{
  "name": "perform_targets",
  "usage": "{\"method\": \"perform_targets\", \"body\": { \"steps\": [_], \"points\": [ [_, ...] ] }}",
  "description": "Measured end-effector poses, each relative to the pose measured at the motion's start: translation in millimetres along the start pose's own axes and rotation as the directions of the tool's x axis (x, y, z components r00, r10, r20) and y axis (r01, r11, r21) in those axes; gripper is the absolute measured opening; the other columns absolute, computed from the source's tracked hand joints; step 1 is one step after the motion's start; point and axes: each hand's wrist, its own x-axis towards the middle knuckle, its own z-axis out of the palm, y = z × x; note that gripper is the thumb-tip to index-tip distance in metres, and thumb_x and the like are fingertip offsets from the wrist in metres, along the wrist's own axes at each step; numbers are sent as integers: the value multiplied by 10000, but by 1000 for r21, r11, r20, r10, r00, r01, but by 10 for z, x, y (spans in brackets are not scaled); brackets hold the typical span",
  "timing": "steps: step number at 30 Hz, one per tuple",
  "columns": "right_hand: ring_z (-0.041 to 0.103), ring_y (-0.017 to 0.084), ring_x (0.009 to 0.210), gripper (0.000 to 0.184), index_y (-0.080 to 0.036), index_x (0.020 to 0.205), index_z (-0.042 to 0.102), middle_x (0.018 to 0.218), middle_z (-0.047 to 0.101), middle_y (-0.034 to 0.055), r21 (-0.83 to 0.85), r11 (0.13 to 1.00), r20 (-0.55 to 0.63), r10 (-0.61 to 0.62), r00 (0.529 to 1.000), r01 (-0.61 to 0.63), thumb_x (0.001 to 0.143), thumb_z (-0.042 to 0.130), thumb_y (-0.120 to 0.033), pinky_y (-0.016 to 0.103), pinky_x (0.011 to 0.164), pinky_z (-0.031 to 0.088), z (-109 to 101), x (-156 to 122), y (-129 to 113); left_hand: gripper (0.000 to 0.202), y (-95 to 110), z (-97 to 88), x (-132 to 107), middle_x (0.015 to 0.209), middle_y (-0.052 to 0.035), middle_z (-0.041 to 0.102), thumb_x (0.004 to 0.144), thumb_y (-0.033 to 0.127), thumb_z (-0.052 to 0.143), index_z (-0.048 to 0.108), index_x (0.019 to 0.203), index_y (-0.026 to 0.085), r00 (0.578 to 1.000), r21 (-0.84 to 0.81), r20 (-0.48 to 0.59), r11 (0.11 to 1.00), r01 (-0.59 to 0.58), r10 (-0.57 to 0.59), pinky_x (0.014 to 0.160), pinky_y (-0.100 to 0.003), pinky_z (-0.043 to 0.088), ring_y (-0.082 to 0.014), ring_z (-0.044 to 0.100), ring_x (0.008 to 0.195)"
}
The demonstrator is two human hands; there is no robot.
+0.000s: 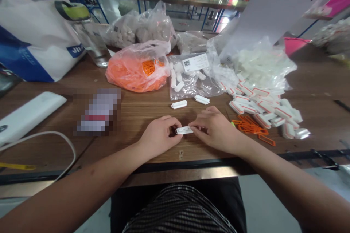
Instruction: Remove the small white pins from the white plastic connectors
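Observation:
My left hand and my right hand meet near the front edge of the wooden table, both pinched on one small white plastic piece held between their fingertips. Two more white pieces lie loose just beyond the hands. To the right of my right hand sits a small heap of orange frames, and past it a pile of finished white pieces with orange trim.
A plastic bag of orange parts and a clear bag of white parts lie behind the hands. A clear bottle, a white-and-blue bag, a white device with cable and more bags stand around.

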Motion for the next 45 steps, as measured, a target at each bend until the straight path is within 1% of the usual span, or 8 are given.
{"method": "perform_targets", "body": {
  "steps": [11, 17, 21, 26, 31, 36, 41, 45],
  "points": [
    [555, 180, 671, 226, -183, 828, 749, 626, 641, 34, -133, 990, -70, -61, 996, 51, 867, 527, -205, 370, 775, 351, 45, -90, -64, 100, 4, -7, 2, 695, 38, 545, 749, 211, 670, 672, 848, 207, 1000, -1, 3, 1000, 5, -5, 588, -242, 386, -97, 463, 557],
    [632, 157, 674, 207, -202, 886, 758, 746, 719, 30, 142, 969, -159, 224, 962, -203, 852, 558, -247, 307, 685, 435, -165, -187, 353, 88, 7, -21, 6, 681, 41, 523, 740, 192, 660, 672, 826, 203, 1000, 1, 8, 1000, 8, -8, 573, -235, 368, -91, 445, 548],
    [641, 153, 664, 166, -219, 756, 750, 768, 725, 16, 53, 941, 54, 333, 941, -335, 796, 604, -286, 272, 607, 456, -255, -200, 690, 98, -4, -19, 4, 686, 40, 523, 738, 199, 661, 671, 836, 202, 1000, -1, 11, 1000, 12, -12, 578, -239, 368, -92, 443, 548],
    [654, 165, 696, 180, -208, 744, 760, 773, 742, 28, -68, 939, 186, 343, 921, -336, 777, 584, -226, 277, 659, 467, -220, -89, 652, 99, -10, -20, 9, 668, 41, 506, 745, 203, 660, 669, 844, 200, 1000, 12, 19, 1000, 6, -6, 592, -246, 374, -98, 457, 557],
    [632, 169, 601, 189, -182, 692, 740, 670, 728, 39, -226, 893, 199, 433, 879, -389, 754, 569, -235, 277, 588, 428, -210, 12, 576, 94, -7, -20, 14, 658, 48, 500, 747, 205, 664, 667, 841, 200, 1000, 11, 18, 1000, 5, -5, 589, -238, 373, -95, 455, 553],
    [624, 150, 568, 195, -186, 661, 730, 630, 713, 20, -76, 868, 170, 496, 851, -491, 743, 579, -277, 252, 547, 421, -228, -18, 694, 93, -5, -23, 10, 678, 45, 514, 739, 199, 671, 672, 832, 198, 1000, 6, 18, 1000, 20, -20, 575, -231, 368, -87, 447, 542],
    [646, 159, 646, 168, -204, 738, 773, 738, 738, 24, 66, 897, 187, 418, 889, -436, 736, 615, -260, 259, 585, 461, -231, -58, 722, 99, -11, -14, 8, 673, 47, 506, 737, 206, 673, 675, 836, 200, 1000, 11, 13, 1000, 22, -22, 565, -230, 360, -85, 443, 533],
    [631, 148, 631, 179, -214, 719, 771, 716, 727, 23, -16, 942, 207, 330, 921, -334, 751, 595, -202, 265, 599, 451, -219, -47, 688, 95, -15, -9, 10, 668, 47, 500, 740, 203, 669, 672, 835, 198, 1000, 6, 12, 1000, 18, -18, 572, -232, 364, -87, 453, 543]
  ]
}}
